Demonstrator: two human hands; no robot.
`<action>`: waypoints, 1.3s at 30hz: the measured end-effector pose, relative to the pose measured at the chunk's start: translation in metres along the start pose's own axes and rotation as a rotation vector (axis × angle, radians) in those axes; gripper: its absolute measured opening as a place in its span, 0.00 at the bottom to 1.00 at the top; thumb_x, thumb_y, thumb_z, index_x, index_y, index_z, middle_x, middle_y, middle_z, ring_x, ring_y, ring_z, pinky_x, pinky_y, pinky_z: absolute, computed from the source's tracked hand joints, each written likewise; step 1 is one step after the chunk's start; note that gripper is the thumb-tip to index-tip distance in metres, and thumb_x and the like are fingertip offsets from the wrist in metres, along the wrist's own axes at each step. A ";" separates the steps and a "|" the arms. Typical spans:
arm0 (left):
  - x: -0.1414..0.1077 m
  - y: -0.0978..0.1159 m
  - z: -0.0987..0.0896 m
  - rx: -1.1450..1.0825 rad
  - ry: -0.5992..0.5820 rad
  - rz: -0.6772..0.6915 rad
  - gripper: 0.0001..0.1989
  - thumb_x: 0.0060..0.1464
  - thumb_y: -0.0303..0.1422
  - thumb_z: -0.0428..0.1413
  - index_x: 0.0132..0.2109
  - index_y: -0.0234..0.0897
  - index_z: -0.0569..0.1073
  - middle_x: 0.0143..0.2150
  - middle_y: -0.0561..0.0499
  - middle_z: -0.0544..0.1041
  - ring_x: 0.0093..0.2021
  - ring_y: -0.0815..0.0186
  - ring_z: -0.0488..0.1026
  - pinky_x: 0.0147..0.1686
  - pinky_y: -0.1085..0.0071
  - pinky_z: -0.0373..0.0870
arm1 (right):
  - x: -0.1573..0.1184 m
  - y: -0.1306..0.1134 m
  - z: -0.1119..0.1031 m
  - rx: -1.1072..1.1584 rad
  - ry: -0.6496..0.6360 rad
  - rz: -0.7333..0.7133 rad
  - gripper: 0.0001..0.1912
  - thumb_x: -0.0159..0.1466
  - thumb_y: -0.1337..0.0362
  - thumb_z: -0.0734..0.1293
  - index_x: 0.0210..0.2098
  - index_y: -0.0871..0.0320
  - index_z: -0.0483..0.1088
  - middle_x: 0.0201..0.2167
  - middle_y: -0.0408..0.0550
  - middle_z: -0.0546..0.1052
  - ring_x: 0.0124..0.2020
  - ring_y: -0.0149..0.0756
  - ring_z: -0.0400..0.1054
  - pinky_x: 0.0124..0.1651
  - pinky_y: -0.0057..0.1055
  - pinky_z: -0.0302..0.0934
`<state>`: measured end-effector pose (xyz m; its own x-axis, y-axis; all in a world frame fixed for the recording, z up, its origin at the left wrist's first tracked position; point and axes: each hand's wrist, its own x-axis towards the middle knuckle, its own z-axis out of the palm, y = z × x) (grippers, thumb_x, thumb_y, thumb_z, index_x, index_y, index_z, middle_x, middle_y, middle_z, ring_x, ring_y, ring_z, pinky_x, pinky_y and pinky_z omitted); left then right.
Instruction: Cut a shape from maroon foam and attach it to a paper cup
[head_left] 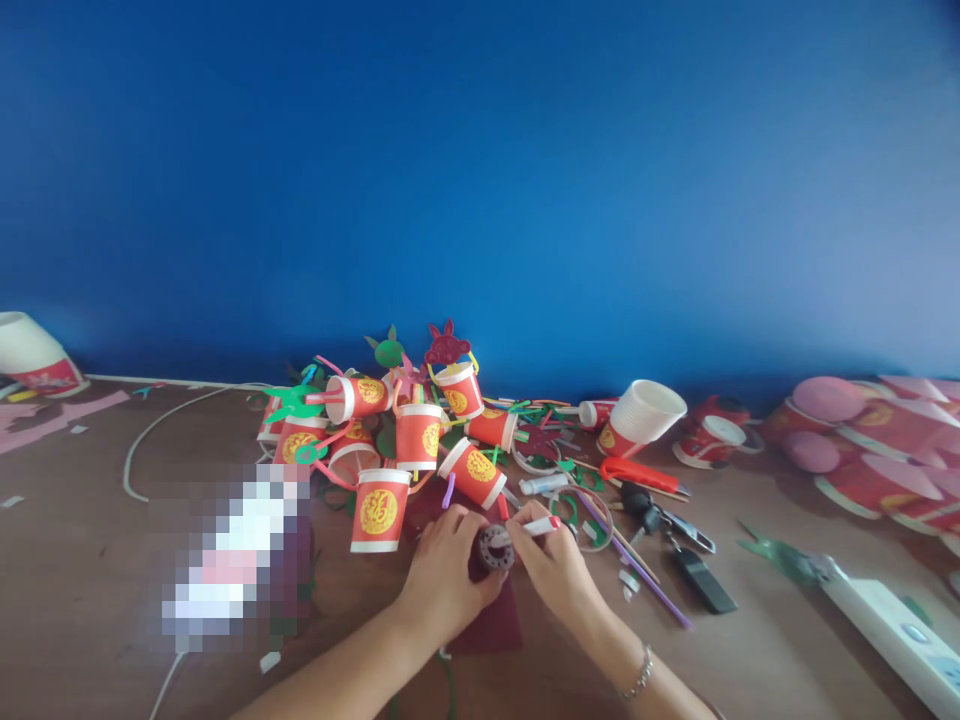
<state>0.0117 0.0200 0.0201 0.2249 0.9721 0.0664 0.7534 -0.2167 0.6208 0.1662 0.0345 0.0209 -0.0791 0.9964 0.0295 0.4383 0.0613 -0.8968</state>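
Note:
My left hand (448,568) is closed around a small dark round piece (496,548) with notches or spots about its ring-like top; its exact kind I cannot make out. In my right hand (551,562) a white marker pen with a red end (540,527) is pinched between the fingers, its other end over the round piece. Under both hands lies a dark red sheet of paper (499,625). Just beyond them stands a red paper cup with a yellow emblem (379,512), and another cup (472,472) lies tilted behind my fingers.
More red cups with straws and paper animal heads (447,345) pile up against the blue wall (480,180). At right are stacked white cups (646,412), a red-orange cutter (641,474), keys with a black fob (703,580) and a power strip (892,630). A blurred-out lit device (232,560) lies left.

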 end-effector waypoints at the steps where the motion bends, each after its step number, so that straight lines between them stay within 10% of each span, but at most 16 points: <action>1: 0.000 0.000 0.000 0.002 0.000 0.002 0.14 0.46 0.35 0.57 0.42 0.40 0.68 0.41 0.50 0.70 0.43 0.58 0.69 0.44 0.62 0.62 | 0.000 0.000 0.000 -0.001 -0.001 -0.002 0.12 0.61 0.60 0.60 0.23 0.56 0.58 0.19 0.37 0.59 0.22 0.30 0.54 0.25 0.26 0.52; 22: 0.004 -0.001 0.000 -0.025 0.028 -0.007 0.15 0.43 0.35 0.60 0.40 0.41 0.70 0.41 0.49 0.71 0.44 0.57 0.69 0.45 0.63 0.64 | 0.041 -0.043 -0.012 -0.381 -0.324 -0.006 0.13 0.52 0.72 0.59 0.13 0.58 0.56 0.10 0.40 0.62 0.15 0.26 0.52 0.20 0.25 0.43; 39: 0.006 -0.007 0.007 0.068 0.037 0.016 0.16 0.44 0.36 0.59 0.42 0.40 0.70 0.38 0.49 0.71 0.41 0.58 0.68 0.41 0.63 0.62 | 0.018 -0.055 -0.005 -1.114 -0.352 -0.463 0.07 0.60 0.71 0.60 0.29 0.60 0.69 0.25 0.50 0.75 0.28 0.36 0.67 0.35 0.32 0.51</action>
<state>0.0126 0.0269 0.0104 0.2151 0.9708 0.1060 0.7902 -0.2368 0.5653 0.1451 0.0494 0.0730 -0.5868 0.8091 -0.0318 0.8085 0.5876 0.0305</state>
